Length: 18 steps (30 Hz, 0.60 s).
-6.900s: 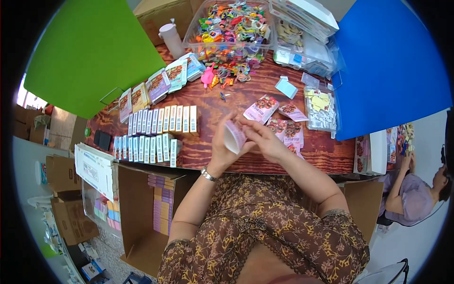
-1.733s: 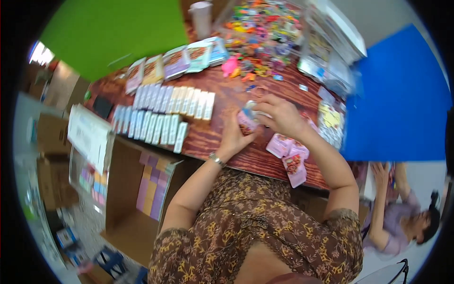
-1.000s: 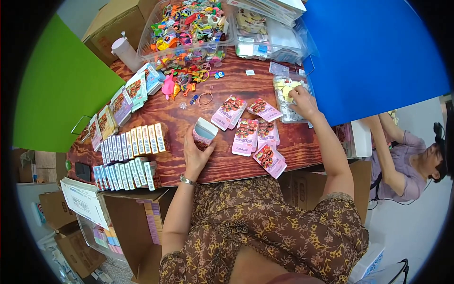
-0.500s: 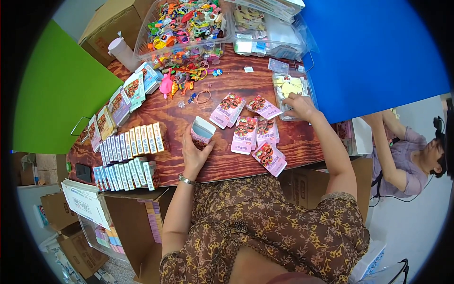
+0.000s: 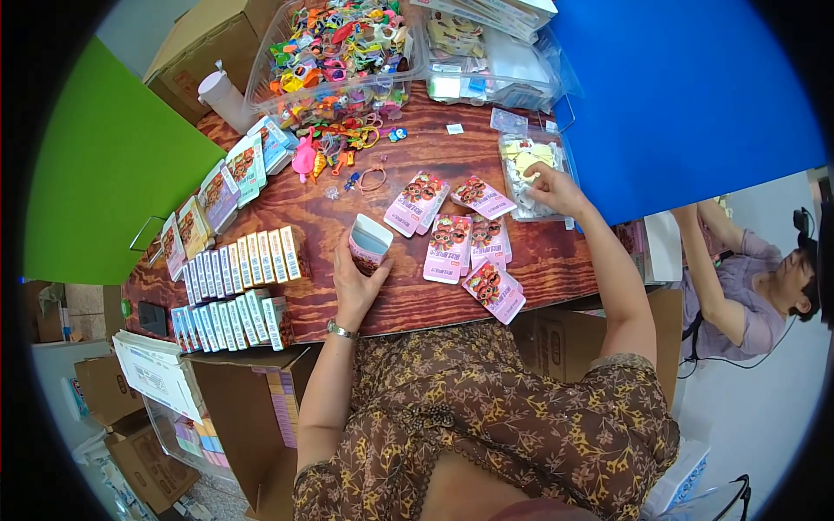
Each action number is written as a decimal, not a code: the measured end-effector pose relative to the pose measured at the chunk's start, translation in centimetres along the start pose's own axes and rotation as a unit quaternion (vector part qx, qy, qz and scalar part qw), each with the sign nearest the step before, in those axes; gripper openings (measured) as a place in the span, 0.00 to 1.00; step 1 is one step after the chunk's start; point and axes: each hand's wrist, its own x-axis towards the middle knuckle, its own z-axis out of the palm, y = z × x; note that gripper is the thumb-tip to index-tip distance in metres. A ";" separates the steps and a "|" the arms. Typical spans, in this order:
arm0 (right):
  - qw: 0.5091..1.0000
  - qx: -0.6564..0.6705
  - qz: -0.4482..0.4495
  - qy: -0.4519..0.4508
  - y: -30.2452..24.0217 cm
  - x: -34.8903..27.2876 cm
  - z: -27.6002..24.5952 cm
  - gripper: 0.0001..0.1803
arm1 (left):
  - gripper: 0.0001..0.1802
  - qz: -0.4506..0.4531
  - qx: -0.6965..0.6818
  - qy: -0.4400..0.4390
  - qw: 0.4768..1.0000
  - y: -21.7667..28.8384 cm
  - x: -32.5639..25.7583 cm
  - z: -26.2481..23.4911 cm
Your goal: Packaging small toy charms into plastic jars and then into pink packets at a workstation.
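Note:
My left hand (image 5: 358, 280) holds a small open pink and white carton (image 5: 368, 242) upright on the wooden table (image 5: 408, 295). My right hand (image 5: 552, 187) reaches into a clear tray of pale yellow and white pieces (image 5: 527, 167) at the right; its fingertips are pinched among them, and I cannot tell whether they hold one. Several flat pink printed cartons (image 5: 452, 246) lie spread between my two hands.
Two rows of upright finished boxes (image 5: 234, 286) stand at the left. A clear bin of colourful small toys (image 5: 334, 48) sits at the back, loose toys (image 5: 334, 143) before it. Open cardboard boxes (image 5: 252, 408) stand below the table's edge. Another person (image 5: 747, 278) sits at the right.
My right hand has stayed at the clear tray, shifting slightly among the pieces. My left hand keeps the open carton standing in the same place.

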 end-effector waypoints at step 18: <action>0.965 -0.221 0.116 0.077 1.1 -2.0 -3.7 0.25 | 0.48 -0.003 -0.017 -0.010 1.000 0.2 0.2 0.0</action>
